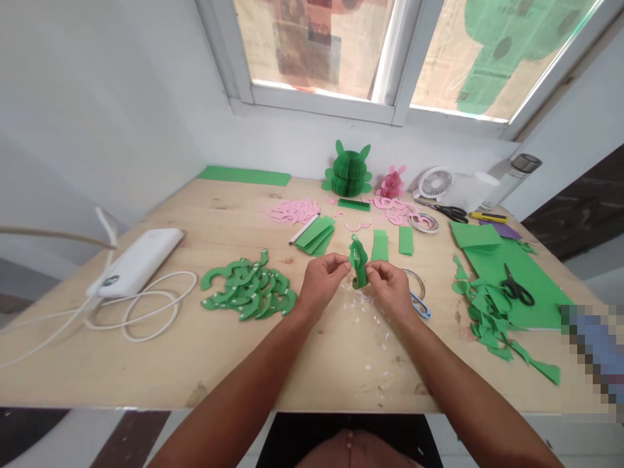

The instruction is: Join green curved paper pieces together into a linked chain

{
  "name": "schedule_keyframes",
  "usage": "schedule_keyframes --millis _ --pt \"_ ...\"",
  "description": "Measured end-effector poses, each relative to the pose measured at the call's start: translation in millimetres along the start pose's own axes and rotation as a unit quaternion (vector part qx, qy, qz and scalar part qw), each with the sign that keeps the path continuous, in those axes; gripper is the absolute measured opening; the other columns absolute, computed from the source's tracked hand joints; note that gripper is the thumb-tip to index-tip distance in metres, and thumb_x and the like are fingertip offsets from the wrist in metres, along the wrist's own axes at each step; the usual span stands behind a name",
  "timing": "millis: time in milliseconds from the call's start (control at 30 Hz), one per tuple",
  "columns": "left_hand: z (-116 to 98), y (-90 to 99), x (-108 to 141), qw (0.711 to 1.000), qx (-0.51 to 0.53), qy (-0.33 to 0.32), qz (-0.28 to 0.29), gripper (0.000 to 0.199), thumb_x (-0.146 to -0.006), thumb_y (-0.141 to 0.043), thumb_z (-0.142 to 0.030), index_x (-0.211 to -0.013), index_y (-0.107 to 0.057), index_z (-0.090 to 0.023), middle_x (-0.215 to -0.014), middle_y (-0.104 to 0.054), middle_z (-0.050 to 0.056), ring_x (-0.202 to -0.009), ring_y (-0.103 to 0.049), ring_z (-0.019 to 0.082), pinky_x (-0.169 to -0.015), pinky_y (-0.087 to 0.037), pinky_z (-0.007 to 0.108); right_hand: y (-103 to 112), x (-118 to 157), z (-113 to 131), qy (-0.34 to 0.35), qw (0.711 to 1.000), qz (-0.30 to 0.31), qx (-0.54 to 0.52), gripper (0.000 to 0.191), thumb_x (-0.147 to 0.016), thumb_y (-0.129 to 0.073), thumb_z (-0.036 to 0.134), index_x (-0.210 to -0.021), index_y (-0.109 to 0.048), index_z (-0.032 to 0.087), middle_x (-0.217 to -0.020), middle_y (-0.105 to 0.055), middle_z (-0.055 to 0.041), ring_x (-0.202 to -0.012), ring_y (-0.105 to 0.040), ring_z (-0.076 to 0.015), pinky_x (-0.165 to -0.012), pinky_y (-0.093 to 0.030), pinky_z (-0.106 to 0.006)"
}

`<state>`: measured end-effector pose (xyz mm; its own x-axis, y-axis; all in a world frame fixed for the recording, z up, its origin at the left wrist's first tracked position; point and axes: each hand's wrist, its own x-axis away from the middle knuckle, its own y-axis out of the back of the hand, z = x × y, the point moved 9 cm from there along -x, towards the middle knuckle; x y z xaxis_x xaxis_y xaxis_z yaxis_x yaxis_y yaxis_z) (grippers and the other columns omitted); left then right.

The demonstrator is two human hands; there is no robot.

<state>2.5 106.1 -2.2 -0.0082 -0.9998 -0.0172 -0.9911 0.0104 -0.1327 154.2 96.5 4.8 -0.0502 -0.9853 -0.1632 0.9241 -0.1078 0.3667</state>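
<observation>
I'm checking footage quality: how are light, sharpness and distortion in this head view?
Head view: the window glows, brightest along pane edges; its frame slants, suggesting wide-angle distortion; a patch at right is pixelated; the green paper piece between the left hand and right hand looks soft.

A two-handed pinch
Left hand [322,281] and right hand [394,287] face each other, fingers [337,262] pinched, bare forearms [251,377] slanting inward.
</observation>
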Motion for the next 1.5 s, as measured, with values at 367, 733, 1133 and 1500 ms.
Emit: schedule_keyframes --millis 367,733,1133,1500 --pt "-4 0.0 1 0.998 -0.056 -0.025 -0.008 0.013 -0.064 -0.064 -0.028 -0.067 -0.066 -0.015 -0.065 -0.064 0.000 -0.062 -0.057 0.014 -0.062 -0.045 0.025 -1 2 5 0.022 1.000 0.000 0.012 0.022 -0.076 -0.052 0.035 -0.074 -0.063 0.016 -0.060 -0.059 -0.0006 -0.055 -0.052 -0.0139 -0.052 -0.041 -0.024" --pt "-10 -7.3 6 0.993 -0.112 -0.033 0.004 0.013 -0.067 -0.059 -0.025 -0.066 -0.067 -0.015 -0.066 -0.066 0.001 -0.064 -0.059 0.015 -0.063 -0.045 0.024 1 9 20 0.041 0.996 -0.026 0.076 0.019 -0.073 -0.058 0.034 -0.063 -0.057 0.017 -0.056 -0.053 0.0018 -0.053 -0.047 -0.0120 -0.051 -0.036 -0.023" --pt "0 -3.7 0 0.999 -0.035 0.006 0.010 0.014 -0.064 -0.064 -0.028 -0.064 -0.064 -0.014 -0.062 -0.063 0.001 -0.059 -0.056 0.013 -0.061 -0.042 0.024 5 3 13 0.044 0.996 -0.021 0.073 0.017 -0.074 -0.052 0.030 -0.066 -0.060 0.017 -0.054 -0.054 0.0018 -0.050 -0.046 -0.0116 -0.050 -0.036 -0.023" --pt "0 -3.2 0 1.000 -0.013 0.019 0.014 0.013 -0.063 -0.065 -0.027 -0.064 -0.064 -0.014 -0.059 -0.062 0.000 -0.058 -0.054 0.012 -0.059 -0.041 0.023 6 2 11 0.031 0.997 -0.023 0.065 0.018 -0.073 -0.053 0.032 -0.065 -0.060 0.017 -0.052 -0.052 0.0023 -0.050 -0.046 -0.0120 -0.049 -0.035 -0.023"
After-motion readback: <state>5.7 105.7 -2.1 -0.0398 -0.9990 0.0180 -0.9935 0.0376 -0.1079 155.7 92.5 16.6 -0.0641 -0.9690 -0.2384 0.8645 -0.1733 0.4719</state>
